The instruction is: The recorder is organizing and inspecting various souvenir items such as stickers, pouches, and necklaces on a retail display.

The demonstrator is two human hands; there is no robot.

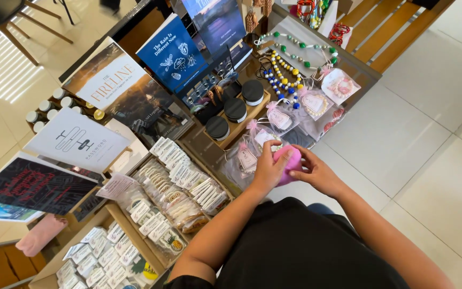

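You held the pink pouch [291,165] between both hands, left hand [269,170] and right hand [316,172] fingers clamped on it above the counter [209,147] edge; a loosened grip risked dropping it to the floor [434,160]

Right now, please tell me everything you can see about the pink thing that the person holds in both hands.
The pink object is small, rounded and soft-looking, bright pink all over; its material cannot be told for sure. The left hand covers its left side, with fingers curled over the top, and the right hand grips its right side, so only the middle shows. It is held above the table edge, beside sheer gift pouches with pink ribbons.
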